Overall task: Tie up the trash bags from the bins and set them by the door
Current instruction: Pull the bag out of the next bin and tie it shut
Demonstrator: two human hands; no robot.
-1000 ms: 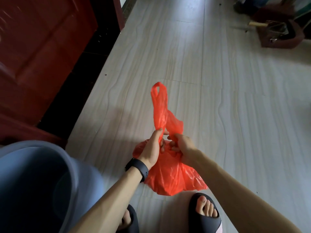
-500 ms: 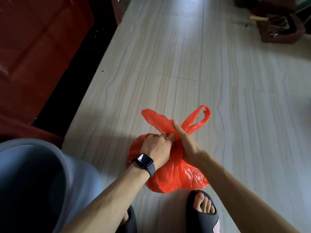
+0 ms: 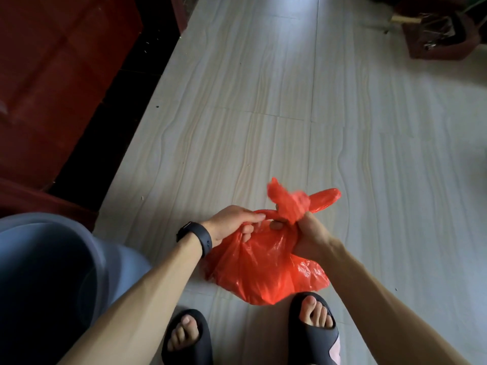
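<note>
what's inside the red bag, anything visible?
Nothing of the contents shows: the red bag bulges, but its plastic hides whatever fills it. The left hand and right hand grip its twisted handles, closing the mouth.

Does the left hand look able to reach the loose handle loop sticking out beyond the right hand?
Probably not yet: the left hand pinches another twisted strand, and the right hand sits between it and the handle loop.
</note>
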